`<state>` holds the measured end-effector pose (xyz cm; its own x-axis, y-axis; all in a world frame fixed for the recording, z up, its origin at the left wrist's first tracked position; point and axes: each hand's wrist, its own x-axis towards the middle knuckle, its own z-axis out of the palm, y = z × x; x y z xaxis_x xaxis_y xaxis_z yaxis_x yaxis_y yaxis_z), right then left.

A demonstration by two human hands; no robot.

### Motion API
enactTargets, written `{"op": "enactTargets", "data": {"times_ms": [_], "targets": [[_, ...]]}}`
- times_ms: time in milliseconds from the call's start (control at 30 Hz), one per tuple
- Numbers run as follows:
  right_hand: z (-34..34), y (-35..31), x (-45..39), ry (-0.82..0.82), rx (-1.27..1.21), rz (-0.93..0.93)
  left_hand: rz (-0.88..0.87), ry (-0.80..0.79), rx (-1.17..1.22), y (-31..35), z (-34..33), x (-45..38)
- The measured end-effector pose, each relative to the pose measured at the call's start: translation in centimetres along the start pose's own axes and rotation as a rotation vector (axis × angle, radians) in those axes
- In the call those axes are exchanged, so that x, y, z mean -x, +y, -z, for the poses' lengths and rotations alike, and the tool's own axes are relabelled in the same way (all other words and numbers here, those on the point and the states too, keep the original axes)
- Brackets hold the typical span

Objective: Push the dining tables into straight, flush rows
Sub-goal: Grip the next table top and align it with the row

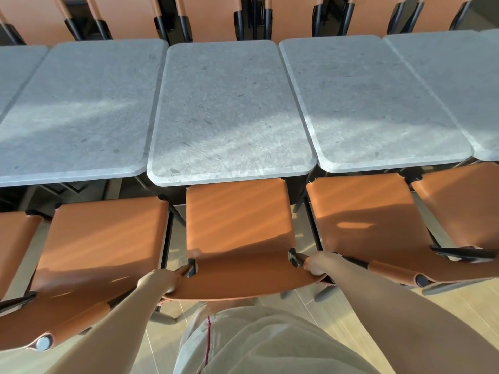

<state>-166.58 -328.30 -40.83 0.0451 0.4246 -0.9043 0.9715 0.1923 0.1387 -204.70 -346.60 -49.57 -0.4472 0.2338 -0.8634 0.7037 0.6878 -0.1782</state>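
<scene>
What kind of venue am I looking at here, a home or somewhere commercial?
Most likely a restaurant or canteen dining hall. Several identical grey stone-look tables stand side by side in a long row, and matching tan leather chairs line both sides. Both hands grip the back of the middle chair.

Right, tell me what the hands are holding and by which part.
Both grip the middle chair by its backrest top: left hand at the left corner, right hand at the right.

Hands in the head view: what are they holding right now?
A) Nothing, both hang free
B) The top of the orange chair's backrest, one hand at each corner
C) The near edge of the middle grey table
B: the left hand and right hand grip the top corners of the middle orange chair, short of the grey table.
</scene>
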Motion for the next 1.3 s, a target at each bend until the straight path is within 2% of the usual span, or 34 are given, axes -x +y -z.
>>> {"op": "enactTargets", "data": {"times_ms": [100,233,367,467,733,900,967,1067,1133,1300], "targets": [[1.4,0.3,0.4,0.063,-0.074,0.004,-0.05,-0.01,-0.033,0.6,0.6,0.4],[2.4,0.6,0.6,0.039,-0.054,0.095,-0.029,-0.023,-0.066,0.7,0.5,-1.1],[2.0,0.3,0.1,-0.038,-0.007,-0.03,-0.044,-0.028,-0.123,0.8,-0.1,-1.5],[1.7,0.6,-1.0,-0.045,0.015,-0.016,-0.088,-0.032,-0.186,0.8,-0.1,-1.2],[1.6,1.5,-1.4,-0.05,-0.181,-0.041,-0.031,0.008,-0.173,2.0,0.8,2.7],[1.7,2.2,-2.0,0.084,-0.167,0.037,-0.056,-0.026,-0.096,0.4,-0.6,-3.6],[1.6,2.0,-1.6,0.103,-0.093,0.003,-0.061,-0.043,-0.086,0.7,0.3,-0.6],[2.0,0.9,-1.1,0.222,-0.103,0.01,-0.128,-0.031,-0.129,1.6,1.8,5.1],[2.5,-0.5,-0.3,0.261,-0.161,0.074,-0.118,0.008,-0.085,1.4,2.0,5.8],[3.2,-4.8,-0.1,0.285,-0.146,0.211,-0.158,0.325,0.031,0.1,3.3,8.9]]}}
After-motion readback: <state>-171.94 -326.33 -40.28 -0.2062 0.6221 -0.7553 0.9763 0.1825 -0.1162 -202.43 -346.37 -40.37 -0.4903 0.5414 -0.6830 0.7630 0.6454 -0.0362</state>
